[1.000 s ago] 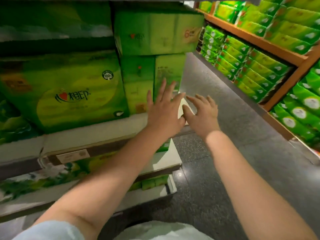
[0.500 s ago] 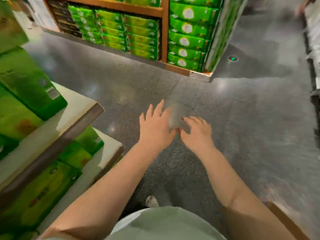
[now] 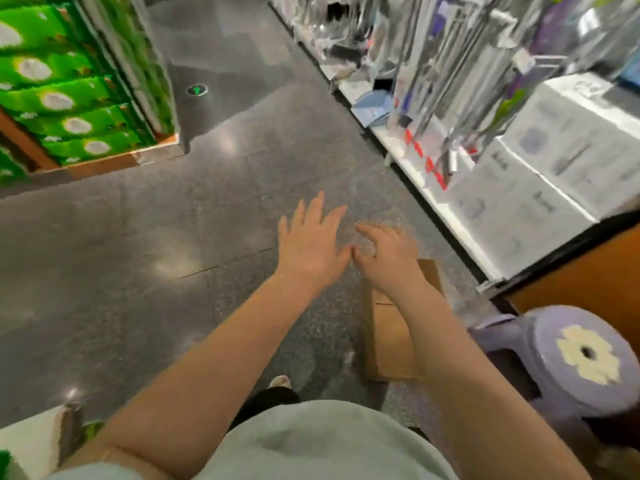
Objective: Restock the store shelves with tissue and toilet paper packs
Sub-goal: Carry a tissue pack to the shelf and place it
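Observation:
Both hands hover over the grey aisle floor, thumbs almost touching. My left hand [image 3: 311,242] is flat with its fingers spread and holds nothing. My right hand [image 3: 386,254] is beside it, fingers apart and slightly curled, also holding nothing. Green tissue packs [image 3: 65,98] fill a wooden shelf unit at the upper left, well away from both hands. A brown cardboard box [image 3: 393,327] lies on the floor under my right forearm.
A purple stool [image 3: 575,362] with a cream flower on its seat stands at the lower right. White shelves [image 3: 433,188] with hanging goods and white boxes [image 3: 540,174] line the right side. A white shelf corner [image 3: 38,441] shows at the lower left.
The view has swung right, away from the green tissue shelves towards the aisle and the right-hand shelving. Both hands stay held out together with nothing in them.

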